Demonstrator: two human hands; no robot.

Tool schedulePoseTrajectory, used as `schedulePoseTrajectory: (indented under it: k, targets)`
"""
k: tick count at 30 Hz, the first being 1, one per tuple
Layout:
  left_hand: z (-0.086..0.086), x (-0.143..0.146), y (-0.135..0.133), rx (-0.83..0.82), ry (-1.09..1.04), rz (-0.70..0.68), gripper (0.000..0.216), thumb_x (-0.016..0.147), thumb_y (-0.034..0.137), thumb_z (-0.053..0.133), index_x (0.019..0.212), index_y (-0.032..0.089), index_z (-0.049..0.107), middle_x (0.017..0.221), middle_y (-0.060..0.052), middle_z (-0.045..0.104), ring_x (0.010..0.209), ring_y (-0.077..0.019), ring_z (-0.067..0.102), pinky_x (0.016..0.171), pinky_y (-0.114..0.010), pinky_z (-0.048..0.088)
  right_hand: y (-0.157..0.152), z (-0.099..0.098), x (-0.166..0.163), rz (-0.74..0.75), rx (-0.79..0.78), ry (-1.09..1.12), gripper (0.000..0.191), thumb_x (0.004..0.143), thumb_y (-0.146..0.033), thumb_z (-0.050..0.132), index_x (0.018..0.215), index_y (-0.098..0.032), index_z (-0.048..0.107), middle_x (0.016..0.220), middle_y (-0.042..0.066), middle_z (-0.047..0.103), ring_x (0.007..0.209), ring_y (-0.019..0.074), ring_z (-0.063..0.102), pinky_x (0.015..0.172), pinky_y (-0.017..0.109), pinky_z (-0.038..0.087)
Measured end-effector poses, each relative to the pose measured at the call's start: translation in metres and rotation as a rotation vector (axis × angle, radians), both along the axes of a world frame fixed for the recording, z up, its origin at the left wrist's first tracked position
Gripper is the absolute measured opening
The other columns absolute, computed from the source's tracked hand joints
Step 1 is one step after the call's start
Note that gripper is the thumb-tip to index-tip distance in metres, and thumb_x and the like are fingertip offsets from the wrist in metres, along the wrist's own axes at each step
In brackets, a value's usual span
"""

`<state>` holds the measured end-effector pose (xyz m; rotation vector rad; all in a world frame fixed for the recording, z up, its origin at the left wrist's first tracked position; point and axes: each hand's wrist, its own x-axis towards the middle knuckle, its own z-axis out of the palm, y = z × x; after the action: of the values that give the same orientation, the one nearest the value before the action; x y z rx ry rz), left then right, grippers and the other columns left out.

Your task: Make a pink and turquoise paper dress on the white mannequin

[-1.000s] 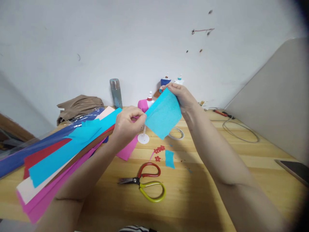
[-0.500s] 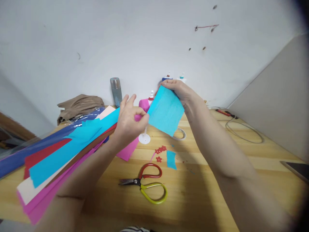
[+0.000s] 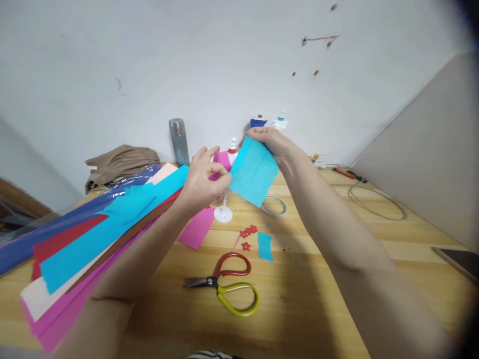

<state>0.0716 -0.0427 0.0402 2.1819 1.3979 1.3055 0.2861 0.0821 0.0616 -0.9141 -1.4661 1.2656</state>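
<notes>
Both my hands hold a small turquoise paper piece (image 3: 254, 171) up above the wooden table (image 3: 329, 279). My left hand (image 3: 204, 182) pinches its left edge with thumb and forefinger, the other fingers raised. My right hand (image 3: 275, 144) grips its top corner. Below them lie scissors (image 3: 224, 286) with one red and one yellow-green handle, a small turquoise scrap (image 3: 265, 246) and little red paper flowers (image 3: 247, 235).
A stack of long coloured paper sheets (image 3: 93, 234) lies at the left, over a clear wrapper. A grey flask (image 3: 178, 141), glue bottles (image 3: 279, 121), a white stand (image 3: 223, 213), a tape ring (image 3: 275, 205), brown cloth (image 3: 118, 162) and cables (image 3: 374, 199) sit near the wall. A dark device (image 3: 458, 262) lies at right.
The turquoise piece has been turned and drawn narrower between my hands. My left hand's free fingers have lifted while thumb and forefinger keep the pinch.
</notes>
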Motion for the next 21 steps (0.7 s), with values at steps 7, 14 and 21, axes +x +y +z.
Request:
schedulePoseTrajectory:
  k: [7,14,21]
  targets:
    - [0.000,0.000,0.005,0.037,-0.053,-0.053,0.018,0.079,0.017,0.064,0.062,0.020,0.067,0.140,-0.009,0.067,0.140,-0.0314,0.054,0.121,-0.053,0.038,-0.001,-0.007,-0.006,0.010,-0.027,0.031,0.024,0.082,-0.027,0.080,0.067,-0.019,0.063,0.062,0.000,0.062,0.057,0.0124,0.050,0.062,0.029,0.042]
    - [-0.001,0.001,0.005,0.054,-0.075,-0.067,0.021,0.077,0.012,0.062,0.058,0.020,0.063,0.137,-0.008,0.068,0.132,-0.0280,0.059,0.118,-0.050,0.041,-0.004,-0.008,-0.011,0.011,-0.038,0.024,0.022,0.080,-0.023,0.080,0.066,-0.019,0.063,0.058,-0.002,0.059,0.057,0.0117,0.047,0.060,0.028,0.038]
    - [-0.004,0.003,0.006,0.077,-0.059,-0.050,0.023,0.075,0.008,0.062,0.056,0.021,0.061,0.136,-0.006,0.069,0.129,-0.0269,0.060,0.115,-0.048,0.043,-0.007,-0.012,-0.013,0.046,-0.043,0.027,0.027,0.079,-0.028,0.082,0.064,-0.020,0.060,0.057,-0.004,0.055,0.055,0.0105,0.041,0.062,0.030,0.035]
